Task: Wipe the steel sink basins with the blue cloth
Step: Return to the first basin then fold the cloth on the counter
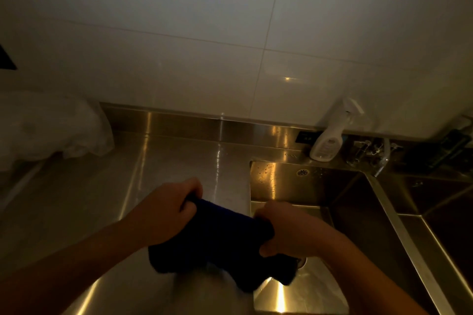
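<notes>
A dark blue cloth [220, 243] is stretched between both hands above the left edge of the near steel sink basin [294, 181]. My left hand [163, 212] grips its upper left end over the counter. My right hand [289, 227] grips its right end over the basin. The cloth's lower part hangs loose and hides most of the drain. A second basin [440, 202] lies to the right, beyond a steel divider.
A white spray bottle [330, 135] stands on the ledge behind the near basin, beside the tap [378, 156]. A white plastic bag [51, 125] lies at the far left of the steel counter [179, 156]. A white tiled wall rises behind.
</notes>
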`<state>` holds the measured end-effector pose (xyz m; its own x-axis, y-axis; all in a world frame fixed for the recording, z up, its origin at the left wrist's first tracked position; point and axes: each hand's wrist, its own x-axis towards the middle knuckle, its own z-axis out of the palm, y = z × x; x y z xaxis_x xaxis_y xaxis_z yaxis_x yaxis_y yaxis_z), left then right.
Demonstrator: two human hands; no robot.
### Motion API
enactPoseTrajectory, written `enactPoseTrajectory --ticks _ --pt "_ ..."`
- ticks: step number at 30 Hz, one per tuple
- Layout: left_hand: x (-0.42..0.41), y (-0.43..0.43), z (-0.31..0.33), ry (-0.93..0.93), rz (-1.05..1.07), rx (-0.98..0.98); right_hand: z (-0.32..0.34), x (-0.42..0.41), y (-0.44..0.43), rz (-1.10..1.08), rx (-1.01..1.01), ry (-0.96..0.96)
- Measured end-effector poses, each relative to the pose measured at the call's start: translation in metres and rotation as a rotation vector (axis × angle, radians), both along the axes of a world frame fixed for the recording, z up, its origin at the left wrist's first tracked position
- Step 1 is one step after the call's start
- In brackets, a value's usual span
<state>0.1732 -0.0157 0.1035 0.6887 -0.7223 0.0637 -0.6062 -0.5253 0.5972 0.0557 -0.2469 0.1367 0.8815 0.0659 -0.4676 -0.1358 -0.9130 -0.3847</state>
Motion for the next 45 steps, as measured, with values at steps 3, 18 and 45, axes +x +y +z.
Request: enactPoseTrajectory --ticks 3,18,45 --pt "0.002 0.014 0.011 -0.044 -0.061 0.16 -0.024 -0.003 -0.006 0.056 -0.139 -0.061" --pt "0.056 0.065 0.068 -0.414 0.084 -0.057 0.014 0.031 -0.022 -0.191 0.036 -0.814" --pt "-0.07 -0.014 -0.174 -0.107 -0.084 0.301 -0.21 0.06 0.03 -0.411 -0.238 -0.217"
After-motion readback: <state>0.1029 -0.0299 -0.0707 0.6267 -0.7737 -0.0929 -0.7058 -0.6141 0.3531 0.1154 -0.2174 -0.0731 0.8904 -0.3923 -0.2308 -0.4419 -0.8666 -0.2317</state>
